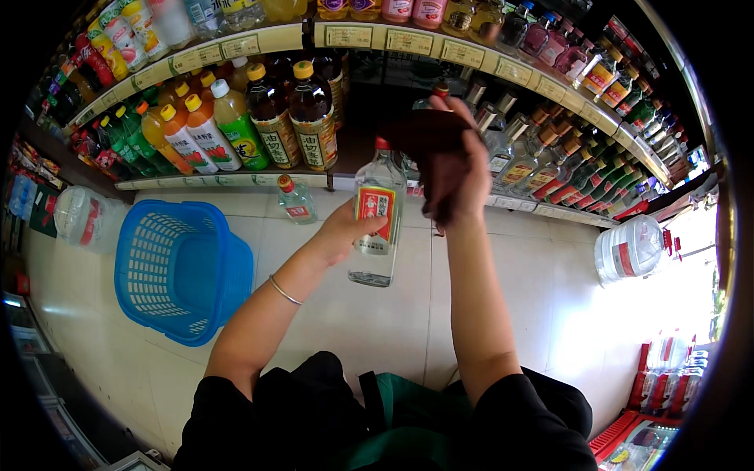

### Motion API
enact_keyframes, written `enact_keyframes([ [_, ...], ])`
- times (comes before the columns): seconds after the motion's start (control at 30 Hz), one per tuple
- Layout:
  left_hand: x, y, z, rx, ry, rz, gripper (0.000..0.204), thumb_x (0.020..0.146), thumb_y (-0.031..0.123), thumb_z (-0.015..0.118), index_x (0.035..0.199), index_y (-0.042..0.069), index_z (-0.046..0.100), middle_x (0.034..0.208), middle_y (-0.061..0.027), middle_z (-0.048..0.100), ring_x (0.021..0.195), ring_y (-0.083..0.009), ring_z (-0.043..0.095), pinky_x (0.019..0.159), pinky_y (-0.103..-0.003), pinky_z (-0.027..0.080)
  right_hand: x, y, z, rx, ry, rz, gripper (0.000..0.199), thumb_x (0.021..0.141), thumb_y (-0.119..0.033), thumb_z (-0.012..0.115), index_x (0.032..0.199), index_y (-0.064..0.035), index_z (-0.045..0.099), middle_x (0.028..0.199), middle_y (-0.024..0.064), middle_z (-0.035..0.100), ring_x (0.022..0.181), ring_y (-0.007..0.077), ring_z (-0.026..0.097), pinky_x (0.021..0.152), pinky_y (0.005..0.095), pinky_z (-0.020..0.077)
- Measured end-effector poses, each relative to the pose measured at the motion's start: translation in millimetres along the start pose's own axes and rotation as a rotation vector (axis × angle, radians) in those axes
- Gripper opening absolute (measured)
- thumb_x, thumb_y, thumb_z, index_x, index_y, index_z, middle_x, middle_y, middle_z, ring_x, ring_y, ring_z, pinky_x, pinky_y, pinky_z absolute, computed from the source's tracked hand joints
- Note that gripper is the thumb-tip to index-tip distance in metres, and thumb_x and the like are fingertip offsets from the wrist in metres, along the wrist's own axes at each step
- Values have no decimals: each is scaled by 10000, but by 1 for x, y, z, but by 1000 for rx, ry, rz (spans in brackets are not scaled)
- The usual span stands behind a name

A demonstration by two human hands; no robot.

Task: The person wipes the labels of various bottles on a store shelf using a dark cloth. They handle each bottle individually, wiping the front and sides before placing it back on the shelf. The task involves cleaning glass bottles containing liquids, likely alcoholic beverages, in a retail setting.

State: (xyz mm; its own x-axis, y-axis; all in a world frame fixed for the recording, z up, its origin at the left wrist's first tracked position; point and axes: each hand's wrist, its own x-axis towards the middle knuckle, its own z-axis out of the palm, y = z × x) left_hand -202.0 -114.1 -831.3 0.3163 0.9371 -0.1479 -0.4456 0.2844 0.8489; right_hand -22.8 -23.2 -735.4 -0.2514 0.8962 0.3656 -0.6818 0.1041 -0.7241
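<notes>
My left hand (345, 229) is wrapped round a clear glass bottle (374, 206) with a red and yellow label and a red cap. The bottle is nearly upright, held in front of the shelf. Dark maroon cloth (440, 157) bunches in my right hand (473, 179), its upper edge close to the bottle's cap; whether it touches the cap I cannot tell. Some of the right fingers are hidden behind the cloth. Below and left of the shelf edge, a smaller clear bottle (297, 202) with a red cap stands on the tiled floor.
A blue plastic basket (222, 275) stands on the floor at left. Ahead curves a shelf (236, 180) packed with drink bottles, with another shelf (408, 39) above. Large water jugs sit at the left (78, 216) and right (632, 250). Red-wrapped packs (667, 377) lie at lower right.
</notes>
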Motion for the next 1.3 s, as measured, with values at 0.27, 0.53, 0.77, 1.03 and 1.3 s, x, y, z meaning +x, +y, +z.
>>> enact_keyframes([
  [0.27, 7, 11, 0, -131, 256, 163, 587, 976, 440, 588, 1359, 13, 464, 1279, -87, 596, 1162, -189, 584, 983, -340, 485, -46, 41, 37, -1167, -221, -242, 577, 813, 53, 567, 1377, -66, 527, 1581, 229, 214, 1423, 422, 316, 1138, 433, 325],
  [0.53, 14, 27, 4, -3, 189, 297, 606, 868, 389, 755, 1291, 30, 512, 1172, -61, 635, 1062, -147, 618, 936, -313, 503, -138, 89, 11, -224, 225, 148, 591, 1052, -188, 423, 1555, -47, 146, 1577, 169, 267, 1413, 259, 346, 1130, 401, 329],
  [0.77, 16, 24, 13, 233, 113, 372, 580, 821, 190, 807, 1288, 42, 497, 1153, -55, 638, 1028, -139, 625, 916, -310, 516, -66, 71, -26, 278, 337, 736, 533, 1006, -439, 519, 1334, -18, 528, 1169, 148, 656, 1005, 242, 650, 873, 375, 539],
  [1.03, 13, 5, -3, 322, 214, 390, 659, 754, 187, 856, 1291, 56, 498, 1155, -34, 621, 1070, -135, 590, 936, -304, 486, -37, 61, -4, -276, 213, 345, 479, 1010, -427, 544, 1199, 8, 609, 1062, 67, 657, 905, 143, 603, 784, 289, 509],
  [1.3, -4, -28, -36, 496, 247, 358, 642, 756, 210, 853, 1269, 67, 494, 1174, -57, 606, 1093, -136, 578, 942, -322, 480, -18, 46, -3, -1290, -293, 128, 527, 691, -397, 872, 1081, -79, 717, 1014, 83, 612, 864, 238, 641, 773, 348, 532],
])
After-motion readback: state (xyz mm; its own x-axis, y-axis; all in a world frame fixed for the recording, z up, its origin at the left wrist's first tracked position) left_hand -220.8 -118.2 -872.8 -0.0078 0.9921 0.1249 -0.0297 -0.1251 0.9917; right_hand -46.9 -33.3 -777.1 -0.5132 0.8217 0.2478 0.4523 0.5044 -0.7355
